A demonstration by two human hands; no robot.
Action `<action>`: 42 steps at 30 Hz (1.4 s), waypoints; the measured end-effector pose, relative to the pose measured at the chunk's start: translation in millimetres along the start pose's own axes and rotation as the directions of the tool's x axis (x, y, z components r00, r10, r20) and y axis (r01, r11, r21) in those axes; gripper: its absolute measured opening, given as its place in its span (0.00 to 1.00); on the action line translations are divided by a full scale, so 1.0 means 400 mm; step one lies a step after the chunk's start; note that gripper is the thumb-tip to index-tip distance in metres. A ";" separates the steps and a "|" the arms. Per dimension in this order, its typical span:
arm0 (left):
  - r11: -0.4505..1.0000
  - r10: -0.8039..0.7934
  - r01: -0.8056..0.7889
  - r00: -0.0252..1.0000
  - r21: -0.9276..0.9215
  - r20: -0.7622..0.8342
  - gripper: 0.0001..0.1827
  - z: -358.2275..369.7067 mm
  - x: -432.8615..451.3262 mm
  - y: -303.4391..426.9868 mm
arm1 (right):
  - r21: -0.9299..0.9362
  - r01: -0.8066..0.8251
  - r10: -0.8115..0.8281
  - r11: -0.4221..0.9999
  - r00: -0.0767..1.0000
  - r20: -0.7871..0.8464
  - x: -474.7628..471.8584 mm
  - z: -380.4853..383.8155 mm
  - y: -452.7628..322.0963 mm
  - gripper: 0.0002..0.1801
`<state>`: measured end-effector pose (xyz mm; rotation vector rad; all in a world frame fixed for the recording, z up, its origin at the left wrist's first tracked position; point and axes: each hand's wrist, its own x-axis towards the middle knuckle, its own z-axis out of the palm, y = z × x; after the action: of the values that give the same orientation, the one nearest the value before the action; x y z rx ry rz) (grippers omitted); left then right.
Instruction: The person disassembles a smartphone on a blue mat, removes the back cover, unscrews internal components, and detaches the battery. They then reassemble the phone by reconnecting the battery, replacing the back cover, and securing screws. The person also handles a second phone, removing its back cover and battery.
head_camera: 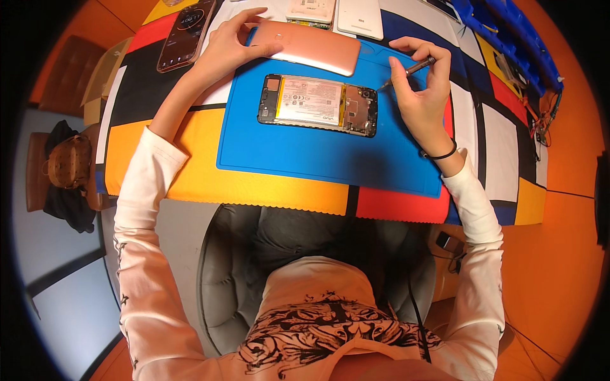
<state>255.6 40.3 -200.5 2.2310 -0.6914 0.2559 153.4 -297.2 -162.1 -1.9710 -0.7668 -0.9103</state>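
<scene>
An opened smartphone lies on a blue silicone work mat. Its white battery and the circuit board area beside it are exposed. My left hand grips the left end of a rose-gold phone back, thumb on top and fingers at the far edge; whether it is a bare cover or a whole phone is unclear. In my right hand is a slim precision screwdriver, slanting down to the left. Its tip is close to the opened phone's upper right corner, near the camera; contact cannot be told.
A phone with a lit timer screen lies at upper left. Behind the mat are another opened phone and a white Mi phone. Blue parts bins and loose wires line the right side of the patterned tablecloth.
</scene>
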 end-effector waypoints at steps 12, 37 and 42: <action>0.992 0.117 -0.119 0.992 0.035 0.045 0.47 0.007 -0.010 0.041 | 0.091 -0.247 0.240 0.965 0.967 0.082 -0.011 -0.005 0.018 0.27; 0.559 -0.011 0.476 0.823 -0.679 0.568 0.26 -0.008 -0.040 0.235 | 0.367 -0.842 0.275 0.395 0.489 0.828 -0.013 -0.001 -0.162 0.21; 0.451 0.080 0.498 0.804 -0.740 0.590 0.26 -0.010 -0.054 0.246 | 0.410 -0.901 0.403 0.142 0.431 0.807 -0.003 -0.023 -0.141 0.19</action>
<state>183.3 -2.8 -144.9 1.2781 -0.5923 -0.7982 106.4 -277.8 -135.7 -1.3178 -0.2888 0.6226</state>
